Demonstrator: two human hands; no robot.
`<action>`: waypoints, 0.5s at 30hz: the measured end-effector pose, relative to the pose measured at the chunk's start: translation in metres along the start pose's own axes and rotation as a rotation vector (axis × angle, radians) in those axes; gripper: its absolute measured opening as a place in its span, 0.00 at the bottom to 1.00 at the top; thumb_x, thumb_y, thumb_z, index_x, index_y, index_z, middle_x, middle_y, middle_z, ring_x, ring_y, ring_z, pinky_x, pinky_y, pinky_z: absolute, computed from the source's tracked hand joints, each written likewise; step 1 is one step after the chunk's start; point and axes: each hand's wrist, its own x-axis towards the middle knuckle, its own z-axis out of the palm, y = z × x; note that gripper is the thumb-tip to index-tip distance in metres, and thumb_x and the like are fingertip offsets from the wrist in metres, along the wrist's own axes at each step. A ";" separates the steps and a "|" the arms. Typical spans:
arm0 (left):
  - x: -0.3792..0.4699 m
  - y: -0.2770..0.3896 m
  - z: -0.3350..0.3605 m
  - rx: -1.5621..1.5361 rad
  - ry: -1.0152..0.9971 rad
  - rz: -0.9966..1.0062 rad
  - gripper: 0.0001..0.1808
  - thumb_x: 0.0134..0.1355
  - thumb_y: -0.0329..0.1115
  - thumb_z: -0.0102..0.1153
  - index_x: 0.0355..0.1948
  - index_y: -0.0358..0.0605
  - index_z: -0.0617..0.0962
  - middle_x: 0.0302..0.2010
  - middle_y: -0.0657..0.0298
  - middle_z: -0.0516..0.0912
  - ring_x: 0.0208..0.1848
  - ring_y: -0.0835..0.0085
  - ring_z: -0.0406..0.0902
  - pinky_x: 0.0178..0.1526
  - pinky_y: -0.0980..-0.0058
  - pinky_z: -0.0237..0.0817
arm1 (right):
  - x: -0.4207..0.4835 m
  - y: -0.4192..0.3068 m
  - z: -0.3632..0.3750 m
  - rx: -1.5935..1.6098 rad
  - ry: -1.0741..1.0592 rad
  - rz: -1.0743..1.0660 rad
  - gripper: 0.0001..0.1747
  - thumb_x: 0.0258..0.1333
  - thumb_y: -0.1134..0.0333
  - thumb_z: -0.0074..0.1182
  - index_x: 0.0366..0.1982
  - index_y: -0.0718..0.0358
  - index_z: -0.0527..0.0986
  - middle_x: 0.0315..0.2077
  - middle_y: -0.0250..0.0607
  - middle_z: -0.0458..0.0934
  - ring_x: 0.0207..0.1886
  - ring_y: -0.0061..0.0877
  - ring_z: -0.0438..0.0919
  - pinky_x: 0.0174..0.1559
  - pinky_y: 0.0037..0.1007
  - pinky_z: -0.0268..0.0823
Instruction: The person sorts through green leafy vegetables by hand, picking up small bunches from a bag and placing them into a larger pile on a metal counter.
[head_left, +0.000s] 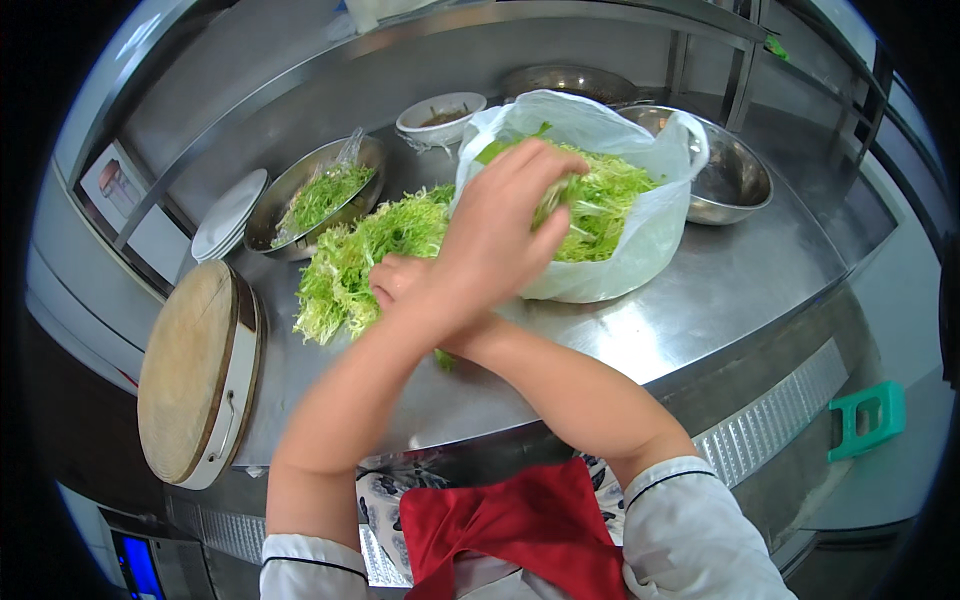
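Observation:
My forearms cross, the left over the right. Over the mouth of a whitish plastic bag (652, 255) is my left hand (510, 210), its fingers closed around some frisée leaves. The bag stands open and holds more frisée lettuce (607, 217). To the left of the bag, a loose heap of frisée (345, 262) lies on the steel worktop. My right hand (401, 279) is curled on the near side of that heap, gripping leaves; my left forearm hides part of it.
A round wooden chopping block (187, 375) stands at the left edge. Behind are stacked white plates (229, 217), a tilted steel bowl with greens (259, 232), a white bowl (427, 131) and another steel bowl (731, 176). A shelf rail (450, 26) crosses the back. A green stool (889, 420) stands at right.

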 end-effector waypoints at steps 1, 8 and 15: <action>0.008 -0.018 0.011 0.060 -0.016 -0.004 0.16 0.49 0.22 0.54 0.42 0.40 0.75 0.39 0.55 0.76 0.44 0.55 0.74 0.46 0.63 0.66 | -0.001 0.006 0.014 0.036 0.007 -0.015 0.04 0.51 0.71 0.50 0.29 0.64 0.69 0.31 0.44 0.73 0.35 0.37 0.73 0.34 0.37 0.65; 0.065 -0.118 0.058 0.600 -0.216 -0.076 0.18 0.54 0.31 0.60 0.48 0.44 0.75 0.46 0.56 0.75 0.54 0.57 0.69 0.55 0.62 0.63 | -0.008 0.003 0.016 0.558 0.209 0.110 0.17 0.51 0.65 0.55 0.43 0.62 0.73 0.43 0.48 0.77 0.48 0.42 0.75 0.50 0.38 0.67; 0.058 -0.068 0.037 0.530 -0.208 0.033 0.22 0.54 0.34 0.61 0.51 0.43 0.75 0.46 0.54 0.76 0.52 0.56 0.71 0.55 0.62 0.64 | -0.003 0.010 0.016 0.190 0.183 0.040 0.18 0.49 0.63 0.58 0.42 0.63 0.72 0.42 0.47 0.76 0.48 0.41 0.74 0.51 0.40 0.65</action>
